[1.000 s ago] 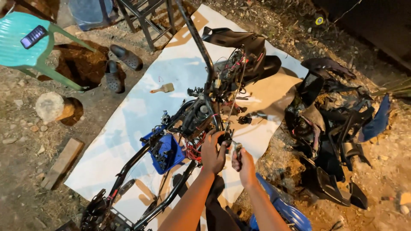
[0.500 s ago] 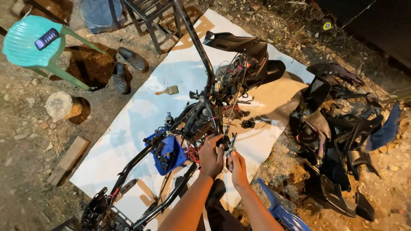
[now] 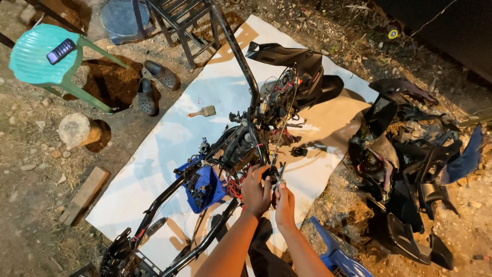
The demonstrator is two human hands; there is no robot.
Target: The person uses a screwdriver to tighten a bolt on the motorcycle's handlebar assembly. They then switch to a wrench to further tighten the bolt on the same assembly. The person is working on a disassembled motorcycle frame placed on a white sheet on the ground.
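Observation:
A stripped black scooter frame [image 3: 241,149] lies on a white sheet [image 3: 169,138], with loose wiring [image 3: 282,92] around its middle. My left hand [image 3: 254,190] curls around a part of the frame beside the red wires. Just to its right, my right hand [image 3: 285,204] is closed on a small metal tool [image 3: 279,174] that looks like pliers, its tip against the frame. The two hands almost touch. A blue tray of small parts [image 3: 202,187] sits under the frame, left of my left hand.
Black and blue body panels [image 3: 410,169] are piled on the gravel at right. A paintbrush [image 3: 202,112] lies on the sheet. At left are a green plastic chair [image 3: 36,64] with a phone [image 3: 61,51] on it, two shoes [image 3: 154,84], a stone [image 3: 74,130] and a wood block [image 3: 84,195].
My right hand has moved in close beside my left hand at the frame. The view has shifted slightly; the frame itself has not moved.

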